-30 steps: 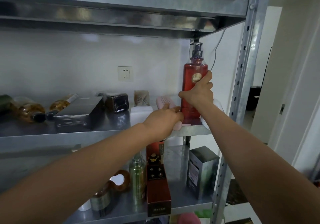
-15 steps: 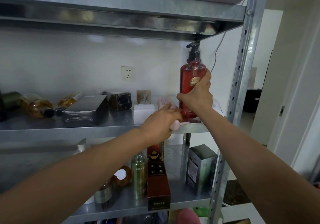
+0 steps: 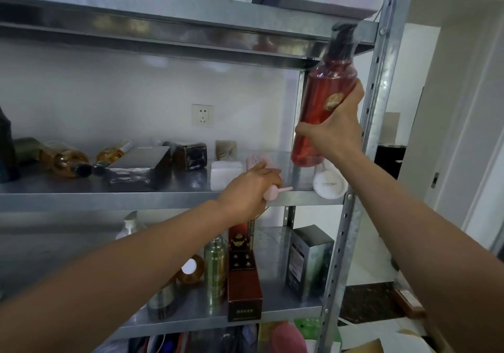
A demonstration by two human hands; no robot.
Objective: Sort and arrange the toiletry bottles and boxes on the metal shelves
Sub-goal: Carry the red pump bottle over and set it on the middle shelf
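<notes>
My right hand [image 3: 336, 131] grips a tall red pump bottle [image 3: 323, 99] and holds it tilted in the air, just clear of the middle metal shelf [image 3: 163, 198] at its right end. The bottle's black pump is close under the upper shelf [image 3: 191, 20]. My left hand [image 3: 249, 186] grips a pink bottle [image 3: 259, 161] lying on its side near the front edge of the middle shelf; its pink nozzle pokes out to the right. A round white container [image 3: 330, 185] lies at the shelf's right front corner, below the red bottle.
On the middle shelf lie amber bottles [image 3: 65, 159], a dark box [image 3: 139, 167], a dark jar [image 3: 191, 155] and a white box [image 3: 225, 172]. The lower shelf [image 3: 272, 313] holds a green bottle [image 3: 215, 271], a red-brown box [image 3: 244, 273] and a grey box [image 3: 308, 262]. The right upright post [image 3: 381, 101] stands beside the red bottle.
My right hand has lifted the red pump bottle off the middle shelf, up and to the right, and tilted it. My left hand has stayed on the pink bottle.
</notes>
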